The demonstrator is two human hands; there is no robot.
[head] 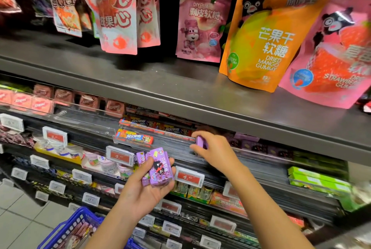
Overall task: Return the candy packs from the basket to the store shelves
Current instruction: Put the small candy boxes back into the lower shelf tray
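At the lower left edge sits the blue basket (66, 228), packs visible inside. Just above it, mid-frame, the left hand (144, 186) grips a few purple candy packs (157, 167). Further in, the right hand (212, 146) pinches one purple pack (200, 142) at the shelf tray (172, 144). Shelving seems underway; next, slide it in beside the purple row (261, 146) at right.

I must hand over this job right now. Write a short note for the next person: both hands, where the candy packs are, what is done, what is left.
Left hand: grips a few purple packs, below the shelf rail.
Right hand: pinches one small purple box at the tray front, by the row of purple boxes; not yet released.
Basket: low left, more packs inside.
Done: cannot tell how many are returned.
Left: set this box down, shelve the left hand's packs, then empty the basket.
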